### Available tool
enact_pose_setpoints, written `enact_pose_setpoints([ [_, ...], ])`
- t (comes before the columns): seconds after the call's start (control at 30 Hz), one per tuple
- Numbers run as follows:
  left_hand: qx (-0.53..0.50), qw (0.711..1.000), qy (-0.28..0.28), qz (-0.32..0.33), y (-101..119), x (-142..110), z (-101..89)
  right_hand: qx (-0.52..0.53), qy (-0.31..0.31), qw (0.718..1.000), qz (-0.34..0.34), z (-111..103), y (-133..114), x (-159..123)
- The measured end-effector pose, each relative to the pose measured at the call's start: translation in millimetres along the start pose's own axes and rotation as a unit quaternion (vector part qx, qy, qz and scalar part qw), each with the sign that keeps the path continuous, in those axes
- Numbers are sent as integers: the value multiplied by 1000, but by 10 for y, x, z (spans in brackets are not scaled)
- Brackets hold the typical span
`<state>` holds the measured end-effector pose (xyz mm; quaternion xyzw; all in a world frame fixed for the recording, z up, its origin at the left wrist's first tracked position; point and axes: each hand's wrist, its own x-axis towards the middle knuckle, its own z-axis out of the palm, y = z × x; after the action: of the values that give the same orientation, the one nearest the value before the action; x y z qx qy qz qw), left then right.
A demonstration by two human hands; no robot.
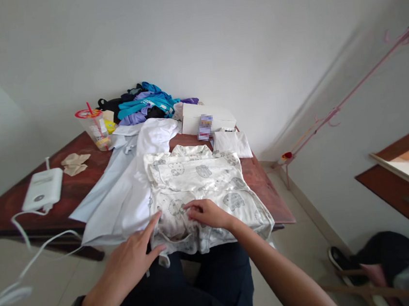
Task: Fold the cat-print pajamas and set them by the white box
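Note:
A white garment printed with grey animals lies spread on a low dark wooden table, its near edge hanging over the front. My left hand rests flat at the garment's lower left edge, fingers stretched out. My right hand sits on the garment's near middle, fingers curled and pinching the fabric. A pale blue shirt lies under and to the left of the printed garment.
A white device with a trailing cable sits at the table's left. Behind are a plastic cup with straw, a crumpled tissue, a pile of blue and purple clothes, a white box and folded white cloth. Another person's shoe and leg are at right.

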<state>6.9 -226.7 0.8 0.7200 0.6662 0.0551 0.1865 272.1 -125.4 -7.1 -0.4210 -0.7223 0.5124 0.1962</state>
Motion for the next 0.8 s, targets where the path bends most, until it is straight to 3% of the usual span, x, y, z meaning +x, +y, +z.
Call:
enact_pose_setpoints([
  [0.13,-28,998,29,38,-5,-23,177,71,-8,997,25,-1,69,45],
  [0.23,-120,986,62,94,-40,54,259,7,12,1000,-8,42,-12,18],
  [0.33,-196,973,68,104,-32,129,249,-69,34,996,-38,120,-193,-68],
  [0.47,-310,950,20,38,94,142,127,-124,60,989,-47,313,-475,-268],
  [0.57,-426,904,-34,-10,207,124,-6,-131,32,991,-16,495,-597,-424],
  [0.67,-497,864,-79,-24,267,130,-121,-146,10,989,27,642,-599,-517],
  [0.8,-546,830,-113,-33,297,184,-200,-190,78,977,57,750,-496,-536],
])
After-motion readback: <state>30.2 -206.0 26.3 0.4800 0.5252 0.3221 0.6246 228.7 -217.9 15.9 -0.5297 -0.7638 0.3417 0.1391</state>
